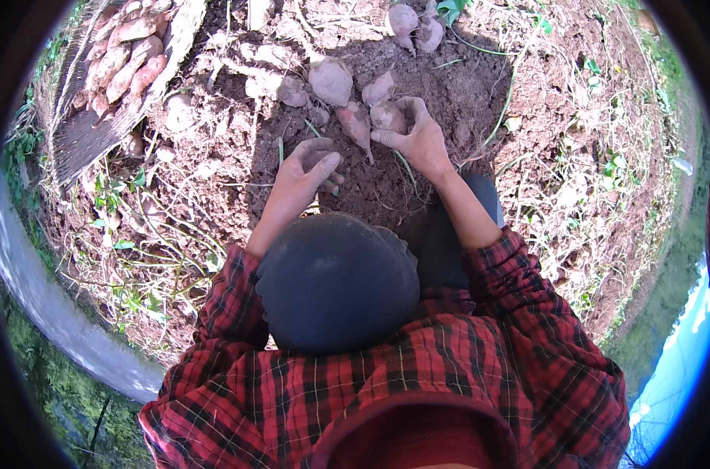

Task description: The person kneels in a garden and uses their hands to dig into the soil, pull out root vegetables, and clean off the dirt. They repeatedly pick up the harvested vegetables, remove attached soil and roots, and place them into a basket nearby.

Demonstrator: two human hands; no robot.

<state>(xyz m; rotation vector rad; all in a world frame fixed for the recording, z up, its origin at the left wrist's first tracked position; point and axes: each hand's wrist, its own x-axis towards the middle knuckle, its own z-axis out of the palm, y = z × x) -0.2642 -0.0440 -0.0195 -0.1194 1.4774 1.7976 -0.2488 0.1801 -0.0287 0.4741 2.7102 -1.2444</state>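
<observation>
Dusty sweet potatoes lie on the broken soil before me. My right hand (416, 138) has its thumb and fingers around a round, soil-covered sweet potato (385, 115). Touching that one on its left is a reddish, tapered sweet potato (353, 123), its thin root pointing toward me. A pale pink sweet potato (379, 88) lies just beyond my right hand, and a large pale one (331, 81) sits farther left. My left hand (308, 173) hovers low over the soil with curled fingers. Whether anything is inside it is hidden.
A woven basket (120, 132) heaped with sweet potatoes (126, 58) stands at the far left. Two more sweet potatoes (403, 20) lie at the top. Cut vines (173, 252) spread over the ground at left. My dark-clad knee (337, 281) rises between my arms.
</observation>
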